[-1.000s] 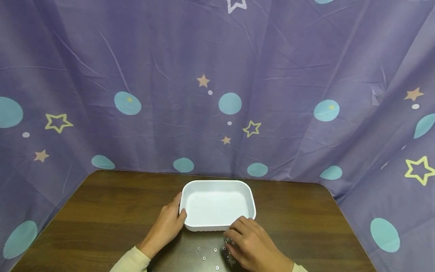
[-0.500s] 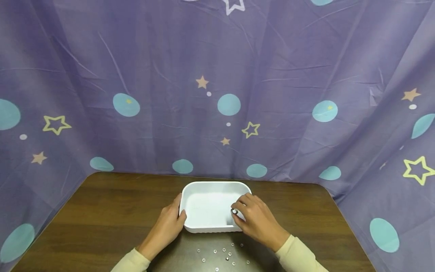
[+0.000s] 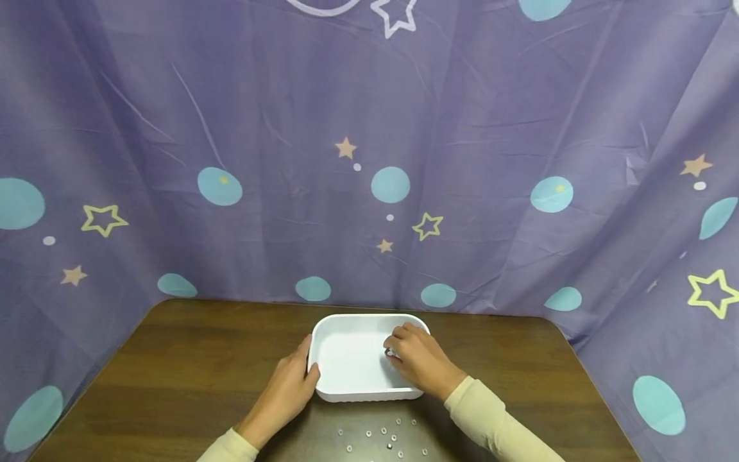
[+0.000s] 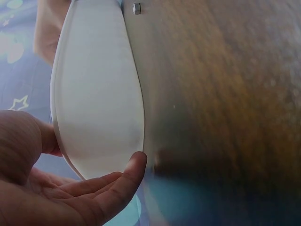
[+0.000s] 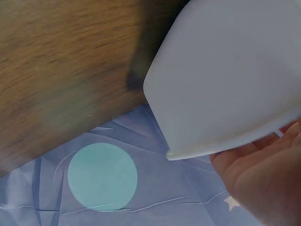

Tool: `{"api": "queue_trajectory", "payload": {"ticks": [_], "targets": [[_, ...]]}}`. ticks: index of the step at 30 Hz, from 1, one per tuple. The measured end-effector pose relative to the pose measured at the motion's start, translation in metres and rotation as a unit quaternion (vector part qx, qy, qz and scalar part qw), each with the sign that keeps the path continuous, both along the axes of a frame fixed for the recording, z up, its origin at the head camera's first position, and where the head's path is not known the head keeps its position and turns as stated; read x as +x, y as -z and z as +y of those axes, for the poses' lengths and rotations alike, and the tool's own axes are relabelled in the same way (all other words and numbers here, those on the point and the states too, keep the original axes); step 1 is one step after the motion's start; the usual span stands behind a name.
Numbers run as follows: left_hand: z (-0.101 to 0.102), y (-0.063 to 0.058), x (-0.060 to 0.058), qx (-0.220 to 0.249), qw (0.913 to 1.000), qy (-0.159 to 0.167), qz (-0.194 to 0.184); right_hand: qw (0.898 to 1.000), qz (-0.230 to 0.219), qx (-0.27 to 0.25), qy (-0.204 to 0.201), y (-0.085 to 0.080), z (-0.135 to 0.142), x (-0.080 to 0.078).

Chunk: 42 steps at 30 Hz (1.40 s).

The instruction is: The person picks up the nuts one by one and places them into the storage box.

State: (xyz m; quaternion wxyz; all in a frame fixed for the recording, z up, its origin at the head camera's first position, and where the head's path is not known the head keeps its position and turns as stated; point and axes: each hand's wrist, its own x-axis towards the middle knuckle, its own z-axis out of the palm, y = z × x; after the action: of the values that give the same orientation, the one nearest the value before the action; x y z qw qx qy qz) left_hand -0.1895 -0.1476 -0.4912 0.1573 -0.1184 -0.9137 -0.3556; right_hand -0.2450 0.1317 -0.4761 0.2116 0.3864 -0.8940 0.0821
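Note:
A white rectangular tray (image 3: 369, 390) sits on the table, its inside facing up. My left hand (image 3: 285, 385) grips its left end, thumb at the near corner; the left wrist view shows fingers (image 4: 134, 165) against the outer wall. Over the tray's right part, inside the rim, my right hand (image 3: 424, 359) pinches a small metal nut (image 3: 390, 352) between thumb and fingertips. The right wrist view hides the fingertips behind the tray wall (image 5: 225, 70). Several small metal nuts lie scattered on the table in front of the tray, among them one nut (image 3: 383, 430).
The brown wooden table (image 3: 190, 378) extends on both sides of the tray. A purple curtain (image 3: 277, 224) with stars and blue ovals hangs behind and beside it. Another nut (image 4: 136, 8) shows close to the tray's wall in the left wrist view.
My right hand has risen from the nuts at the tray's near edge and moved forward over the tray, holding a nut. The left hand keeps its grip on the tray.

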Motion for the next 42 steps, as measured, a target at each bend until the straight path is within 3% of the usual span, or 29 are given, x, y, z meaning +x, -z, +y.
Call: {"api": "queue_trajectory", "payload": {"ticks": [8,16,27,30,34,39,42], "targets": [[0.002,0.002,0.003,0.0,1.0,0.0,0.006,1.0,-0.031,0.004,-0.001,0.011,-0.004,-0.008],[0.002,0.002,0.003,0.006,0.9998,-0.002,-0.018,0.999,-0.052,0.016,0.003,0.016,-0.003,-0.009],[0.001,0.004,0.002,0.015,0.9996,0.001,-0.022,1.0,-0.015,0.019,0.016,0.014,-0.006,-0.004],[0.0,0.003,0.002,0.02,0.9997,0.005,-0.015,1.0,0.01,0.003,0.014,0.006,-0.007,0.005],[0.001,0.004,0.003,0.025,0.9994,0.007,-0.021,0.998,0.048,-0.035,-0.014,-0.007,-0.007,0.029],[0.001,0.002,0.003,0.018,0.9996,0.007,-0.02,0.987,0.09,-0.095,-0.096,-0.02,-0.002,0.064],[0.001,0.001,0.003,0.013,0.9998,0.003,-0.014,0.978,0.109,-0.099,-0.147,-0.02,0.002,0.081]]}}
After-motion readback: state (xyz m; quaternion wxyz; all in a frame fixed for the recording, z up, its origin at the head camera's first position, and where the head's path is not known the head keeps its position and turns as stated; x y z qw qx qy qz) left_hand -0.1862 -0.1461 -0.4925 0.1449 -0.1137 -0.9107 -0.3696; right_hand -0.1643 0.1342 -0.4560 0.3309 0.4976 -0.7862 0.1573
